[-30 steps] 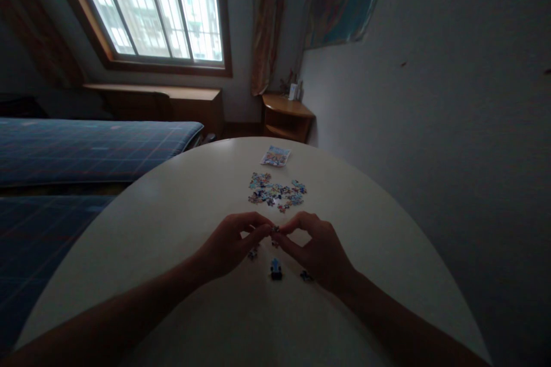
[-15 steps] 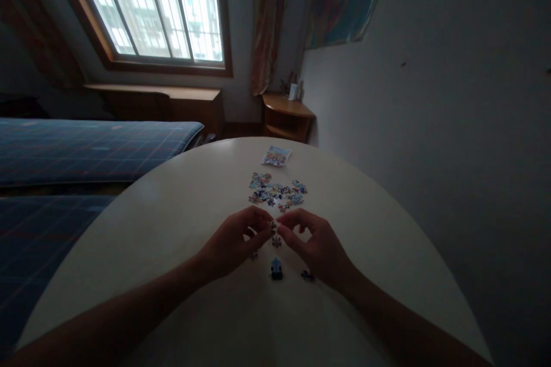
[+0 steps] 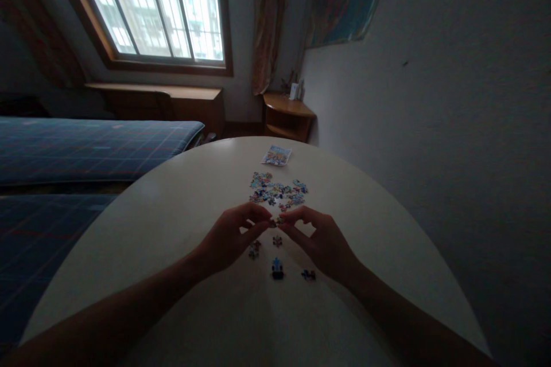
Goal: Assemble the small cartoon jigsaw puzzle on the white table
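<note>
Between the fingertips of my left hand (image 3: pixel 236 236) and my right hand (image 3: pixel 314 239) are small jigsaw puzzle pieces (image 3: pixel 276 221), pinched from both sides just above the table. Whether they are joined is too small to tell. Right below them a single puzzle piece (image 3: pixel 277 241) lies on the tabletop. Some joined or touching pieces (image 3: pixel 254 249) rest under my left hand. Closer to me sits a blue and black piece (image 3: pixel 278 269), and a dark piece (image 3: pixel 308 274) lies by my right wrist.
Beyond my hands spreads a loose heap of puzzle pieces (image 3: pixel 279 190). A small printed picture (image 3: pixel 276 155) lies farther back on the round white table (image 3: pixel 172 212). A bed with a plaid cover (image 3: pixel 94 149) stands on the left, a wall (image 3: pixel 430 126) on the right.
Both hands have risen slightly and moved a little away from me with the pinched pieces. The piece below and those by my left hand show more fully.
</note>
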Available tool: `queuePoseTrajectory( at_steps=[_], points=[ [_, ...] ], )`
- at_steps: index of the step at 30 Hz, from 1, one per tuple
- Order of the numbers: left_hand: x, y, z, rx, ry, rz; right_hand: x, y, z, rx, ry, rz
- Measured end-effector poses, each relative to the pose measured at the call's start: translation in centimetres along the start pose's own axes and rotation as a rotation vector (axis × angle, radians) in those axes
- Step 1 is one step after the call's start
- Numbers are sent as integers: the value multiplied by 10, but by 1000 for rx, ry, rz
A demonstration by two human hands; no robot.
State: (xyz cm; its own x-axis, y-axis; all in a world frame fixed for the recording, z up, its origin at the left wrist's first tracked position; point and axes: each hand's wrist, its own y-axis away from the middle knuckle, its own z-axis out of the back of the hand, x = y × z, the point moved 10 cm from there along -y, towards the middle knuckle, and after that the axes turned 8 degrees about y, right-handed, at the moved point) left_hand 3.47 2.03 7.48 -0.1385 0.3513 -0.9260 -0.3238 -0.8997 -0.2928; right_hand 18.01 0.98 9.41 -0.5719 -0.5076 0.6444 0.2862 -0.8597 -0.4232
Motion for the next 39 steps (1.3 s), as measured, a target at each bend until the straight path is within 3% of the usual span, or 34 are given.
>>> queuePoseTrajectory(
  at_steps=[14, 25, 39],
  points=[
    [-12, 1, 0, -8, -33, -74, -2, 2, 1, -22, 33, -10],
    [-7, 1, 1, -8, -111, -83, 0, 1, -1, -3, 63, 0],
    [20, -6, 3, 59, -376, -80, -16, 0, -16, 92, 192, -21]
  ],
)
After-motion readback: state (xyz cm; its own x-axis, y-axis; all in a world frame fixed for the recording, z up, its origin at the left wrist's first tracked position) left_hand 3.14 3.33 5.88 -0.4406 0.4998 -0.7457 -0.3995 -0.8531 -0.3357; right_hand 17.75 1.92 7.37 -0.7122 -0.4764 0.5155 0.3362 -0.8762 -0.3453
